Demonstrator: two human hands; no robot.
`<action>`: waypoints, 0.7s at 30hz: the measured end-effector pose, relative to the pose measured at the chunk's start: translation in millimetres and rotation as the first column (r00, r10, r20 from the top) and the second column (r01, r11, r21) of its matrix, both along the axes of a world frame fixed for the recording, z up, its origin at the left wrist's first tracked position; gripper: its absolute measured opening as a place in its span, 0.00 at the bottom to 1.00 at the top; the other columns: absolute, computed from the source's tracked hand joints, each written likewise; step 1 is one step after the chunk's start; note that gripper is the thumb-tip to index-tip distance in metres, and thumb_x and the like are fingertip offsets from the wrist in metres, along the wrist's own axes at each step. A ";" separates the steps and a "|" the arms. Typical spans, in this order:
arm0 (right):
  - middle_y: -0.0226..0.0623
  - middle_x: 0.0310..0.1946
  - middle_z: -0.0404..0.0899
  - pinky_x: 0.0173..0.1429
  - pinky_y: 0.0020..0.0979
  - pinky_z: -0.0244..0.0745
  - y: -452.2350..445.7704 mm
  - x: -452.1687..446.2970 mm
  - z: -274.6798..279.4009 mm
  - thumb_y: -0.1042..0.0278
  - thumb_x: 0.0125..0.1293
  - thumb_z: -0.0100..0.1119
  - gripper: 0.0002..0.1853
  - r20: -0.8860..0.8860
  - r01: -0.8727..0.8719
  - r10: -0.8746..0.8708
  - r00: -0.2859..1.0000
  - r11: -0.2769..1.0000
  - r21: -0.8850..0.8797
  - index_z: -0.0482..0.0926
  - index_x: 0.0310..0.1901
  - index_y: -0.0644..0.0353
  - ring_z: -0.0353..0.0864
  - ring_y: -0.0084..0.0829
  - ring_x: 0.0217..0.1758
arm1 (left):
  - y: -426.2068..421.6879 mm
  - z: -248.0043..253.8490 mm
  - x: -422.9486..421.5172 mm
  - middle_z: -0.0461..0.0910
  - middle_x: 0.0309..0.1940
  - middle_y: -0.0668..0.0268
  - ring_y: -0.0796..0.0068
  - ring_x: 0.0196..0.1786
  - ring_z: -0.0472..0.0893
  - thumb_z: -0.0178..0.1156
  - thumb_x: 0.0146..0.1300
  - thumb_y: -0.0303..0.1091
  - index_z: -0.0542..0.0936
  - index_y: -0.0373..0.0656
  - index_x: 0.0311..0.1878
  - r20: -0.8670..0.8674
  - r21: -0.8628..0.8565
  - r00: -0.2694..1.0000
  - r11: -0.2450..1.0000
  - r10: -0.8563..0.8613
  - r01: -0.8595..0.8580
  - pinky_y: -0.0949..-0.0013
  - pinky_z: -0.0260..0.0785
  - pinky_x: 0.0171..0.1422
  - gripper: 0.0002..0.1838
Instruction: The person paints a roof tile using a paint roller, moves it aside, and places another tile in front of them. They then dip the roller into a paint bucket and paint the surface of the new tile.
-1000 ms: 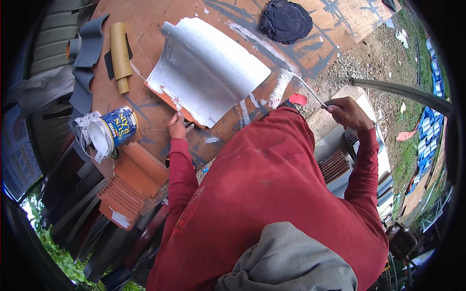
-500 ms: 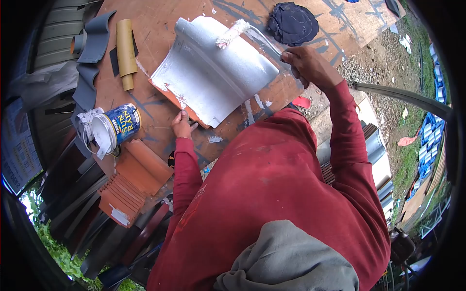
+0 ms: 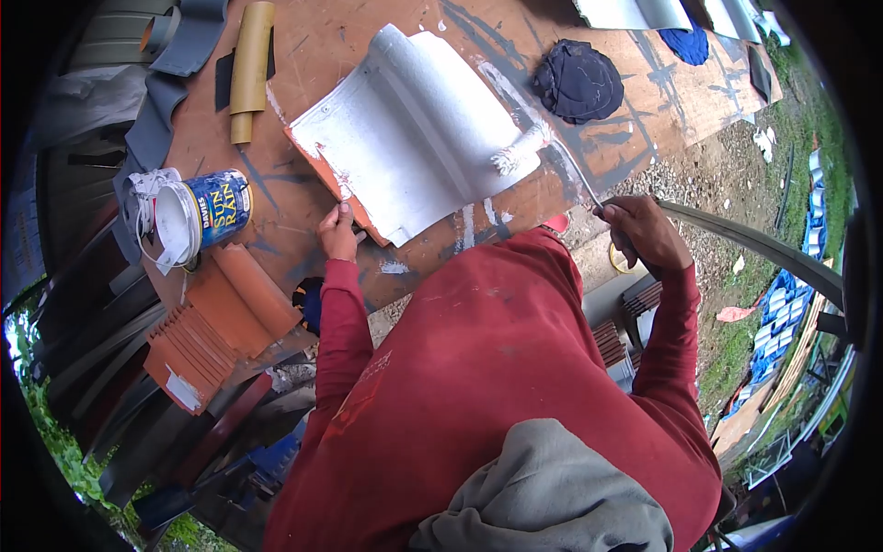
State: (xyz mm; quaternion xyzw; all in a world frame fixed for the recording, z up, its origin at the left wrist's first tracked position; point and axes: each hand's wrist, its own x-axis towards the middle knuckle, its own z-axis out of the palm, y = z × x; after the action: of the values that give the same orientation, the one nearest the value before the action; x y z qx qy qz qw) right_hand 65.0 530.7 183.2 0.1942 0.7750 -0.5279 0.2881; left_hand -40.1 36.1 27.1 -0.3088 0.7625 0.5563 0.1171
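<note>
A curved roof tile lies on the wooden table, its top coated white and its near-left edge still bare orange. My left hand pinches that orange edge, thumb uppermost. My right hand is wrapped round the handle of a paint roller. The white, fluffy roller head rests at the tile's right end, close to its corner. To the left, a paint can labelled Sun Rain stands beside a white plastic pail.
Stacked orange tiles sit at the table's near-left corner. A yellowish cardboard tube and grey tiles lie far left. Bundled dark cloth is beyond the roller. A curved dark bar extends at the right.
The roller has travelled from the tile's far middle part to its right end, and my right hand has moved right and down. My left hand stays on the orange edge. The view has shifted slightly.
</note>
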 end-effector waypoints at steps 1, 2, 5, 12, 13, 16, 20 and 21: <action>0.29 0.16 0.72 0.22 0.29 0.66 0.8 3.4 1.2 0.57 0.81 0.53 0.21 0.000 -0.002 0.002 1.000 1.000 0.004 0.82 0.36 0.68 0.70 0.20 0.14 | 0.3 -0.1 -0.2 0.81 0.61 0.59 0.70 0.56 0.81 0.62 0.78 0.48 0.77 0.34 0.70 0.000 0.004 1.000 1.000 0.002 -0.002 0.60 0.85 0.46 0.29; 0.29 0.16 0.71 0.21 0.29 0.66 0.8 6.5 0.1 0.58 0.81 0.53 0.21 0.009 0.002 -0.002 1.000 1.000 -0.006 0.82 0.36 0.68 0.70 0.20 0.14 | 0.2 0.8 -1.0 0.79 0.63 0.57 0.66 0.59 0.80 0.61 0.78 0.48 0.76 0.34 0.72 0.012 0.010 1.000 1.000 -0.002 0.002 0.56 0.85 0.50 0.30; 0.29 0.16 0.71 0.21 0.30 0.66 -12.2 -6.2 -7.9 0.58 0.81 0.53 0.20 -0.048 0.025 -0.027 0.998 0.998 -0.050 0.81 0.37 0.68 0.70 0.21 0.14 | 2.8 9.8 -1.5 0.76 0.65 0.54 0.59 0.64 0.78 0.61 0.78 0.48 0.73 0.32 0.74 0.025 0.015 0.999 0.999 -0.031 0.030 0.51 0.84 0.56 0.32; 0.31 0.16 0.71 0.16 0.31 0.72 -70.7 -143.4 -45.8 0.56 0.83 0.50 0.21 -0.355 -0.005 0.011 0.935 1.000 0.017 0.80 0.41 0.69 0.75 0.26 0.13 | 3.9 14.3 -2.4 0.77 0.67 0.52 0.55 0.66 0.77 0.61 0.78 0.48 0.74 0.33 0.73 -0.024 -0.030 0.997 0.997 -0.071 0.070 0.44 0.81 0.60 0.31; 0.32 0.17 0.72 0.16 0.32 0.72 -80.0 -159.8 -37.3 0.56 0.83 0.51 0.21 -0.363 0.001 0.013 0.932 0.999 0.038 0.80 0.41 0.69 0.76 0.27 0.13 | 2.2 11.1 -2.6 0.79 0.64 0.54 0.58 0.62 0.79 0.60 0.79 0.49 0.76 0.36 0.72 -0.015 -0.072 0.996 0.994 -0.083 0.082 0.44 0.81 0.60 0.29; 0.33 0.17 0.72 0.16 0.34 0.74 -88.1 -186.5 -35.9 0.56 0.82 0.51 0.21 -0.386 0.001 0.020 0.922 0.998 0.055 0.79 0.42 0.69 0.77 0.28 0.13 | 0.4 5.2 0.5 0.79 0.62 0.55 0.59 0.61 0.79 0.59 0.79 0.50 0.77 0.38 0.72 -0.035 -0.077 0.995 0.993 -0.094 0.091 0.47 0.82 0.57 0.29; 0.33 0.17 0.72 0.17 0.34 0.74 -90.0 -159.5 -42.7 0.56 0.82 0.52 0.20 -0.401 0.000 -0.007 0.916 1.000 -0.016 0.79 0.42 0.69 0.77 0.28 0.14 | -0.5 -5.9 8.3 0.86 0.48 0.63 0.75 0.44 0.83 0.61 0.77 0.54 0.83 0.35 0.63 -0.119 -0.138 0.993 0.990 -0.029 0.012 0.68 0.81 0.40 0.29; 0.33 0.17 0.72 0.18 0.33 0.74 -85.7 -141.3 -42.3 0.56 0.82 0.52 0.20 -0.417 -0.033 0.036 0.908 0.999 0.015 0.79 0.42 0.69 0.76 0.27 0.14 | -3.3 -8.2 12.1 0.86 0.46 0.65 0.77 0.42 0.82 0.60 0.78 0.53 0.84 0.35 0.62 -0.079 -0.160 0.996 0.987 -0.035 0.022 0.69 0.80 0.39 0.28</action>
State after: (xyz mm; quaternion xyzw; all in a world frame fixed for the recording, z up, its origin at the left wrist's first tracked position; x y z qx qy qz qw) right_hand -76.3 445.0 140.9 0.0646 0.8239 -0.5490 0.1246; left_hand -28.0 32.8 19.0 -0.2831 0.8130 0.5042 0.0688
